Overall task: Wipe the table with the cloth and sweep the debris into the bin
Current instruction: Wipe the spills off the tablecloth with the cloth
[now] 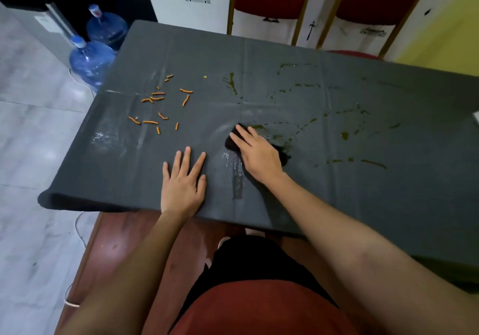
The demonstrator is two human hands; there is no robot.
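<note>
The cloth point(234, 139), dark and bunched, lies under my right hand point(255, 153) just right of the frame's centre, on the grey table point(337, 199). My palm and fingers are spread flat over it, pressing rather than pinching; only its edges show, beyond my fingertips and past the thumb side. My left hand point(182, 181) is flat on the tabletop, fingers splayed, empty, bracing near the lower edge.

The yellow-green spill point(344, 135) streaks away from the cloth toward the right and upper right of the frame, the closest smear touching the cloth just past my fingertips. So I judge the coming wipe runs rightward and away from me, and the right hand is already on that side. A wet streak point(237, 176) sits between my two hands.

The orange crumbs point(158, 98) are scattered at centre left, well apart from the cloth and nearer my left hand. They spread roughly from upper right to lower left, toward the table's left edge. I see no bin in the frame, so I cannot tell which way to sweep them.
</note>
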